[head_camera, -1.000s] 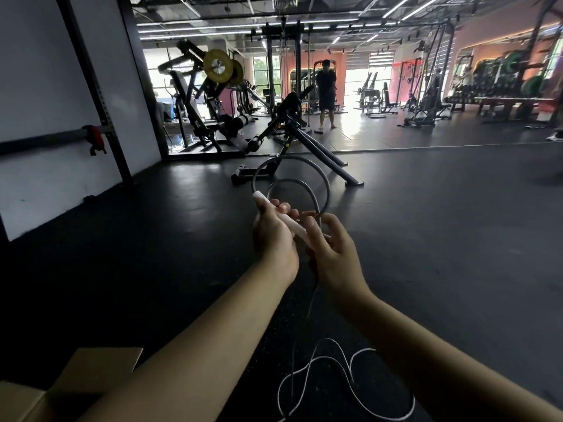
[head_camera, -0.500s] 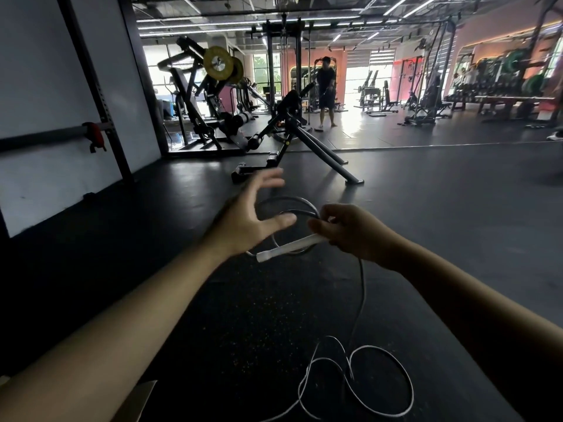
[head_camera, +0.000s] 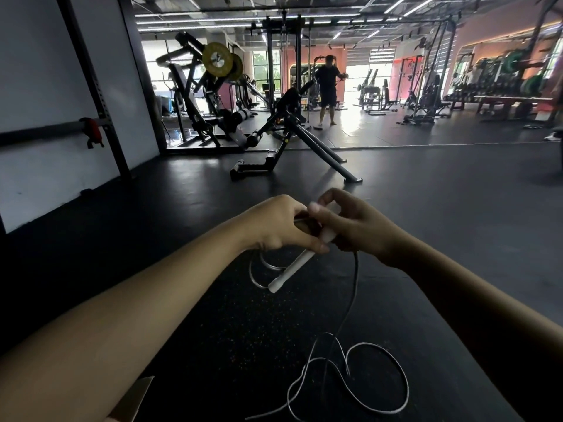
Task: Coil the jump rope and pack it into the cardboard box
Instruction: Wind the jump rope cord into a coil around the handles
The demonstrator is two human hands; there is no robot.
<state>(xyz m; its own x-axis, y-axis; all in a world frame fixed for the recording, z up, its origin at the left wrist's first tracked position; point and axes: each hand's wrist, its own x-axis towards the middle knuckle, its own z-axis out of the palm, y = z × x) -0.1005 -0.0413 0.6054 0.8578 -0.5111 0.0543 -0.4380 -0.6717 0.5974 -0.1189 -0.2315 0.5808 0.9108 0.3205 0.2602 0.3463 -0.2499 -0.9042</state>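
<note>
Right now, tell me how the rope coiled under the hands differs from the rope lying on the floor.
The coiled rope hangs in the air below the left hand in small, neat, round loops; the loose rope lies on the floor in wide, uneven, crossing curves. The coiled rope is gathered at the hands beside the white handle; the loose rope is not yet gathered. A strand rising to the right hand suggests one cord.

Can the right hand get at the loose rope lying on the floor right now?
Probably not at once: the right hand, with the left hand, is closed on the white handle. The way down to the loose rope on the floor looks clear.
</note>
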